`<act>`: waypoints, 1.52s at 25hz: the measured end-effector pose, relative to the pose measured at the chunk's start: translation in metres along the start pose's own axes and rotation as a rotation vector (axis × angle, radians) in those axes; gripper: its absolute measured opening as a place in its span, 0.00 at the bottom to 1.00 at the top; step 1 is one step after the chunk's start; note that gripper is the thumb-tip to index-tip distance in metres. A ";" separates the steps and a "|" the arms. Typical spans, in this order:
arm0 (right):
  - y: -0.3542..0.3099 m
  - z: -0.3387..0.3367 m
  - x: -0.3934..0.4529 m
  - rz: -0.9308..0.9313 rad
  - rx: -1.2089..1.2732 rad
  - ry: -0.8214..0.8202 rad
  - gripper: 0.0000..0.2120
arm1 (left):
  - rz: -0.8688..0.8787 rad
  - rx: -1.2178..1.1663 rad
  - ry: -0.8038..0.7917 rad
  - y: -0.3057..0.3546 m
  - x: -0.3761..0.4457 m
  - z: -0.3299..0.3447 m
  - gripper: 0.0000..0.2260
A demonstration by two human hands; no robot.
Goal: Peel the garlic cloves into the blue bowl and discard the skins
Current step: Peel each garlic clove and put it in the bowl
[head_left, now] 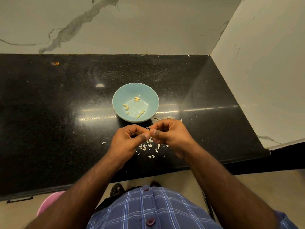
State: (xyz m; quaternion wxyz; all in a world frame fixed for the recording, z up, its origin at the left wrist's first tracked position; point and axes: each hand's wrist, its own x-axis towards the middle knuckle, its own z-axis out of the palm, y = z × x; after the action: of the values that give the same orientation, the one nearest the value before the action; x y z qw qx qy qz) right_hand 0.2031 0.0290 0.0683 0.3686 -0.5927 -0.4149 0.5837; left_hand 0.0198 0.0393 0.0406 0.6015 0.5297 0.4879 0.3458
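A light blue bowl (pixel 120 95) stands on the black counter and holds several peeled garlic cloves (pixel 137 99). Just in front of it, my left hand (pixel 128 139) and my right hand (pixel 170 134) meet fingertip to fingertip, pinching one small garlic clove (pixel 149 129) between them; the fingers hide most of it. White garlic skins (pixel 146 147) lie scattered on the counter under my hands. More skins (pixel 158 119) sit beside the bowl's right side.
The black granite counter (pixel 66 113) ends at a marble wall behind and a wall on the right. Its front edge runs close to my body. A pink container (pixel 49 204) stands on the floor at lower left.
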 end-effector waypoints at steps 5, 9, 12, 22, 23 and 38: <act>0.000 -0.001 0.001 0.065 0.066 0.049 0.06 | -0.048 -0.057 0.029 0.001 0.001 0.002 0.02; 0.001 -0.008 0.001 -0.099 -0.307 0.185 0.07 | -0.086 -0.077 0.058 0.003 0.001 0.001 0.03; 0.002 -0.009 -0.001 -0.105 -0.273 0.027 0.10 | -0.064 -0.036 0.069 0.005 -0.001 0.001 0.02; -0.008 -0.001 0.031 -0.143 -0.296 0.170 0.07 | -0.052 0.432 0.210 0.006 0.001 -0.035 0.06; -0.014 0.002 0.037 -0.165 -0.346 0.180 0.07 | -0.069 0.444 0.210 0.006 0.001 -0.039 0.06; 0.024 0.046 0.022 -0.087 -0.919 -0.131 0.09 | -0.149 0.612 0.177 -0.014 -0.009 -0.065 0.08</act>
State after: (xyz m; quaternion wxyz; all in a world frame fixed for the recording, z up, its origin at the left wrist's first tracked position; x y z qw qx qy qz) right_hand 0.1581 0.0379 0.0352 0.0647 -0.6386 -0.6774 0.3594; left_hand -0.0464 0.0474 0.0316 0.3931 0.6166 0.6571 0.1829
